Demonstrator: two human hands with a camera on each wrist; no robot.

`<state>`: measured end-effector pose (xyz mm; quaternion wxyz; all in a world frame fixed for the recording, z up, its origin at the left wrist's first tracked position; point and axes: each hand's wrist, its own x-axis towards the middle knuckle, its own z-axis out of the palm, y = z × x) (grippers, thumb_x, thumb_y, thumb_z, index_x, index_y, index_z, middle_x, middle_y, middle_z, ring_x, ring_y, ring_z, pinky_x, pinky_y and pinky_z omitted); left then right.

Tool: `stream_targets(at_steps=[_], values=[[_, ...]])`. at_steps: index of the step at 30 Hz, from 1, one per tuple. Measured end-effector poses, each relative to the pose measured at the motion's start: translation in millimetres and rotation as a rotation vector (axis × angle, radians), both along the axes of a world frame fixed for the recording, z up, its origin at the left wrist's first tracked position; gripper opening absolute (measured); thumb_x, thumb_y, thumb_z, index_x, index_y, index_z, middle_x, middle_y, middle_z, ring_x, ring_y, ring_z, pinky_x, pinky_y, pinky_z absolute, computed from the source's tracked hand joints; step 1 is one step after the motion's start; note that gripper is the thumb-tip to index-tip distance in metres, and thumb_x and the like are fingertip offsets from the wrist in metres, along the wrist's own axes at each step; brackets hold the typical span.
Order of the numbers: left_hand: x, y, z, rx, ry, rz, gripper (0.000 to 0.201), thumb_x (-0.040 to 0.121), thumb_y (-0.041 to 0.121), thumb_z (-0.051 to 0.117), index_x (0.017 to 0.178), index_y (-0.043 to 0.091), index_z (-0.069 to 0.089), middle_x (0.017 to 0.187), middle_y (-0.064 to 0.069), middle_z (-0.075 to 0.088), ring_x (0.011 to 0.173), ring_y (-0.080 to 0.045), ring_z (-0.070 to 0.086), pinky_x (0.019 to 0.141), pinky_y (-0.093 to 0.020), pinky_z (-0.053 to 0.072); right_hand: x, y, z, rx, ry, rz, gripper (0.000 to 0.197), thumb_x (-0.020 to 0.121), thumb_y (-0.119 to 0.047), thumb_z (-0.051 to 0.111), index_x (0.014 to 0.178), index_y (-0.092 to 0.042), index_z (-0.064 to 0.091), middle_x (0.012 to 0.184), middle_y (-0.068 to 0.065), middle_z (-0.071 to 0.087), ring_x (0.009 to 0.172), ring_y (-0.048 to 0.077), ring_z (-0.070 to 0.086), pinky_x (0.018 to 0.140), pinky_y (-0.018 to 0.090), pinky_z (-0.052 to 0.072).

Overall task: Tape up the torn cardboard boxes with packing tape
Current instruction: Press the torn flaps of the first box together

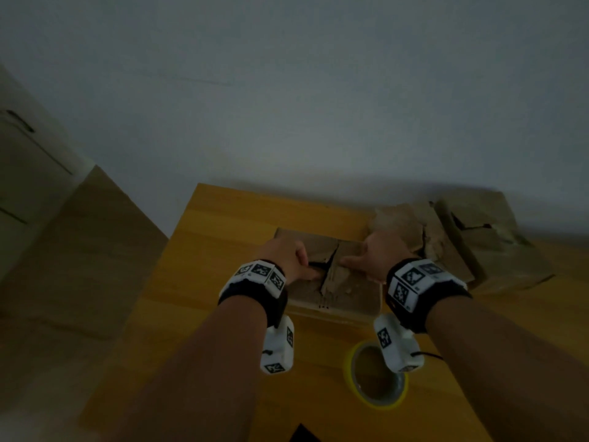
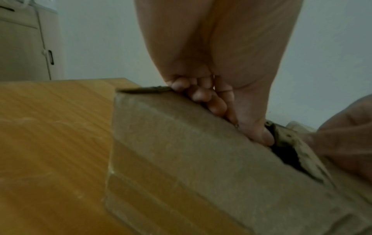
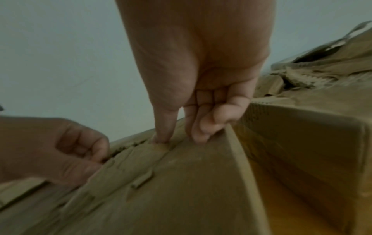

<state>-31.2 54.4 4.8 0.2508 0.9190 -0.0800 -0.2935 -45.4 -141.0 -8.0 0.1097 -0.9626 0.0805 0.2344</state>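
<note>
A flat torn cardboard box (image 1: 347, 291) lies on the yellow wooden table (image 1: 223, 237), with a jagged tear (image 1: 328, 266) across its top. My left hand (image 1: 291, 258) sits on the part left of the tear; its curled fingers (image 3: 98, 151) hook into the dark gap and its thumb (image 2: 261, 135) lies at the torn edge. My right hand (image 1: 373, 255) rests on the right part, thumb (image 3: 163, 132) pressing straight down and bent fingertips (image 3: 201, 135) touching the cardboard near the box's edge. A yellow roll of packing tape (image 1: 376, 378) lies flat in front of the box, untouched.
Two more torn cardboard boxes (image 1: 420, 234) (image 1: 490, 240) stand at the back right against the pale wall. A beige cabinet (image 1: 28, 173) is on the left, beyond the table's left edge. Bare tabletop shows to the left of the box.
</note>
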Motion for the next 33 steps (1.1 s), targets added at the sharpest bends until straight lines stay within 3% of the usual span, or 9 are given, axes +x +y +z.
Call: stream_targets(at_steps=[2, 4, 10, 12, 16, 20, 25, 29, 33], values=[[2.6, 2.5, 0.5, -0.022, 0.032, -0.007, 0.019, 0.077, 0.034, 0.077, 0.076, 0.024, 0.060, 0.077, 0.010, 0.057, 0.085, -0.015, 0.061, 0.072, -0.026, 0.048, 1.1, 4.2, -3.9, -0.144, -0.028, 0.091, 0.059, 0.082, -0.066, 0.058, 0.056, -0.014, 0.046, 0.058, 0.002, 0.054, 0.051, 0.016, 0.050, 0.056, 0.029, 0.048], [5.1, 4.9, 2.2, -0.054, 0.085, -0.001, 0.018, 0.077, 0.025, 0.078, 0.081, 0.025, 0.060, 0.079, 0.009, 0.059, 0.088, -0.017, 0.061, 0.076, -0.029, 0.050, 0.7, 4.6, -6.9, -0.190, -0.055, 0.121, 0.061, 0.083, -0.066, 0.057, 0.054, -0.014, 0.042, 0.054, 0.001, 0.046, 0.048, 0.015, 0.045, 0.049, 0.027, 0.042], [5.3, 7.5, 1.7, -0.146, 0.079, 0.010, 0.050, 0.077, 0.004, 0.075, 0.116, 0.032, 0.060, 0.088, 0.008, 0.057, 0.084, -0.013, 0.057, 0.072, -0.025, 0.045, -5.9, -7.7, -4.5, 0.080, -0.023, 0.025, 0.061, 0.083, -0.063, 0.059, 0.053, -0.010, 0.058, 0.051, 0.003, 0.056, 0.040, 0.014, 0.044, 0.047, 0.023, 0.038], [3.8, 3.6, 2.5, -0.113, 0.033, -0.064, 0.053, 0.078, 0.005, 0.074, 0.122, 0.032, 0.061, 0.098, 0.007, 0.057, 0.095, -0.015, 0.057, 0.076, -0.025, 0.045, -9.8, -10.3, -3.6, 0.109, -0.001, 0.019, 0.059, 0.080, -0.064, 0.062, 0.057, -0.010, 0.061, 0.052, 0.004, 0.057, 0.044, 0.016, 0.047, 0.050, 0.022, 0.034], [2.9, -1.1, 1.1, -0.094, 0.036, -0.108, 0.054, 0.080, 0.010, 0.073, 0.126, 0.034, 0.059, 0.121, 0.000, 0.058, 0.112, -0.019, 0.054, 0.086, -0.024, 0.043, -13.9, -3.2, -1.2, 0.002, 0.029, 0.068, 0.059, 0.072, -0.071, 0.065, 0.059, -0.015, 0.049, 0.055, 0.000, 0.045, 0.049, 0.015, 0.041, 0.049, 0.024, 0.020], [0.3, -0.4, 1.7, -0.037, 0.015, -0.193, 0.052, 0.085, 0.015, 0.069, 0.131, 0.035, 0.055, 0.127, -0.001, 0.059, 0.112, -0.020, 0.056, 0.085, -0.022, 0.043, -17.6, 6.3, 0.4, -0.084, 0.007, 0.046, 0.059, 0.071, -0.069, 0.068, 0.060, -0.015, 0.046, 0.059, -0.001, 0.048, 0.052, 0.013, 0.045, 0.047, 0.025, 0.033], [-3.1, -3.7, 7.7, 0.123, -0.072, -0.347, 0.049, 0.094, 0.023, 0.058, 0.140, 0.034, 0.044, 0.133, -0.006, 0.055, 0.119, -0.024, 0.051, 0.102, -0.029, 0.039, -19.3, 10.5, 7.5, -0.066, 0.026, 0.065, 0.057, 0.076, -0.064, 0.067, 0.063, -0.013, 0.046, 0.059, 0.001, 0.047, 0.049, 0.012, 0.043, 0.042, 0.024, 0.030], [-9.9, -2.0, 7.0, 0.017, -0.074, -0.204, 0.042, 0.092, 0.018, 0.060, 0.132, 0.029, 0.055, 0.132, -0.006, 0.055, 0.119, -0.024, 0.052, 0.099, -0.027, 0.041, -31.3, 0.4, 14.0, 0.056, 0.035, 0.033, 0.048, 0.086, -0.054, 0.062, 0.064, -0.013, 0.049, 0.060, 0.004, 0.048, 0.049, 0.016, 0.041, 0.047, 0.025, 0.033], [-13.1, -6.3, 2.8, -0.129, -0.140, 0.035, 0.009, 0.090, 0.021, 0.063, 0.095, 0.024, 0.069, 0.109, 0.001, 0.067, 0.101, -0.016, 0.059, 0.084, -0.024, 0.045, -59.9, -23.4, 12.6, 0.213, -0.009, -0.140, 0.045, 0.092, -0.039, 0.057, 0.057, -0.012, 0.048, 0.057, 0.009, 0.048, 0.052, 0.020, 0.041, 0.056, 0.031, 0.043]])
